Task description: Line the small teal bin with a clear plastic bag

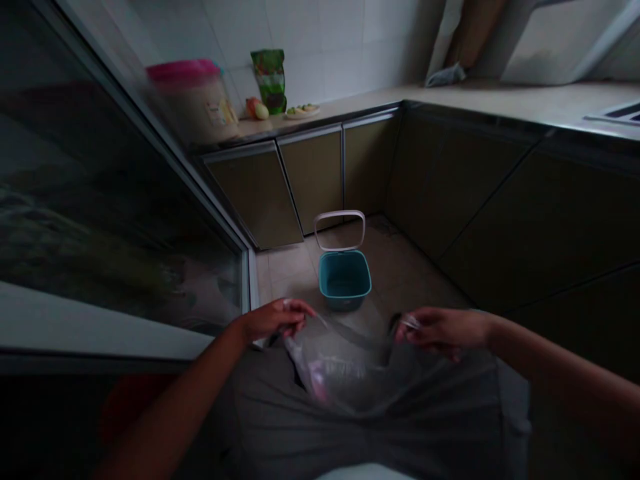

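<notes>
left grip [274,318], right grip [440,329] hold bag [347,383]

A thin, clear plastic bag [345,373] hangs in the near middle of the scene, limp and so see-through that what lies behind it shows through its film. Its mouth is spread wide, the rim gripped on the left by the fingertips of the left hand [280,320] and on the right by those of the right hand [435,330]. Between them the far edge droops in a shallow curve. The body sags toward the near side, loosely creased, with whitish glints and a pinkish-purple patch low on its left.
</notes>
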`<state>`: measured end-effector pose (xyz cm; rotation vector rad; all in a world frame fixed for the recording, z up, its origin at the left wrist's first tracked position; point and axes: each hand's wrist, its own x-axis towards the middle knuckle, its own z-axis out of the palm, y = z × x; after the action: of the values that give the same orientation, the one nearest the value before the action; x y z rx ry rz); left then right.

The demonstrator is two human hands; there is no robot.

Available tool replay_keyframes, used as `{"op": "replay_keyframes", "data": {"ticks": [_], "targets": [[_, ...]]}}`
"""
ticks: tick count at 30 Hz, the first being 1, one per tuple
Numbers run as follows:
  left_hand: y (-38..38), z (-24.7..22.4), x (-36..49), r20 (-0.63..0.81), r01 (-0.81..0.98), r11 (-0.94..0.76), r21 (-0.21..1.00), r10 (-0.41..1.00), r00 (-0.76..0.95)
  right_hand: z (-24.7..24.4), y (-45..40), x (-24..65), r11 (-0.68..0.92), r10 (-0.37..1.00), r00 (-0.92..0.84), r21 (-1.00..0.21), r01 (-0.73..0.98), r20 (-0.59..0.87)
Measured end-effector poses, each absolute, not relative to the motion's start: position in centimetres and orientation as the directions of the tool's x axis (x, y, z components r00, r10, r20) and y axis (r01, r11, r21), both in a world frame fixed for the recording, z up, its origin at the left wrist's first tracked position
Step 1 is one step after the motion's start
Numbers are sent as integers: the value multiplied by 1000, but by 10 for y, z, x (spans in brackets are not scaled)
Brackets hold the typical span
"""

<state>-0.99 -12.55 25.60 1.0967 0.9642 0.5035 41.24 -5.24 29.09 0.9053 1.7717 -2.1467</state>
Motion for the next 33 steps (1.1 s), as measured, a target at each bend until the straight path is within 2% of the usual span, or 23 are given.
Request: {"op": "replay_keyframes", "data": {"ticks": [1,3,6,8,12,16,23,27,30,33], "targets": [[-115,261,-11,-330,93,319,943,860,390,298,-41,412,-242,291,-788,-838,489,-543],[-92,270,-9,-160,182,135,974,979,128,316,-19,410,-246,420,-752,-861,445,-509],[-59,282,-3,91,428,-30,903,988,-122,341,9,405,-153,610,-689,-911,384,-392],[-41,289,-2,226,578,-99,810,962,-152,352,25,402,-87,708,-636,-932,352,-306],[-17,301,-3,444,782,-252,570,895,-35,369,47,396,-14,815,-544,-946,323,-198],[-4,296,-7,485,851,-304,428,872,67,375,58,389,32,857,-497,-949,315,-136],[-1,258,-12,441,908,-281,310,889,125,344,70,386,71,880,-462,-934,350,-107],[-3,247,-8,420,926,-244,287,901,107,336,71,385,107,885,-460,-933,343,-68],[-1,239,-3,460,887,-276,369,884,84,335,65,383,120,888,-456,-929,349,-57],[5,225,2,487,706,-270,655,865,-121,332,54,381,76,883,-455,-923,377,-114]]}}
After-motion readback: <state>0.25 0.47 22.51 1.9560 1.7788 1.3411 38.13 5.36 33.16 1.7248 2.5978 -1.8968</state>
